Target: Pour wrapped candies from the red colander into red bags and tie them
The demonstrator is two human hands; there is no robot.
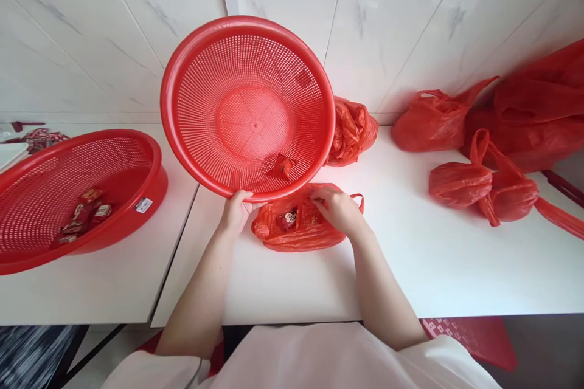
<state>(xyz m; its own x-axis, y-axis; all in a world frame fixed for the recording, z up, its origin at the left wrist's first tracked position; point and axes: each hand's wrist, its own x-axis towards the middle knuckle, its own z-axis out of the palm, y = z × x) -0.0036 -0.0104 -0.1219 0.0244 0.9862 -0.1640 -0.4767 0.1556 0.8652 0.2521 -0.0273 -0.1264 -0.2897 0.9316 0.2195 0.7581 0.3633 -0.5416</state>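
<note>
My left hand (236,214) is closed on the lower rim of a red plastic colander (201,115), which is tilted so its inside faces me. One small red wrapped packet (280,167) lies low in it. Just below the rim, a red plastic bag (301,240) rests on the table with its mouth open. A dark red packet with a pale round label (288,219) shows inside. My right hand (336,206) pinches the bag's upper edge at its right side.
Another red colander (157,164) with several small wrapped packets (86,216) stands at the left. Behind the bag is a crumpled red bag (351,134). Filled and knotted red bags (460,185) sit at the right, by a larger one (538,109). A seam divides the white tables (410,267).
</note>
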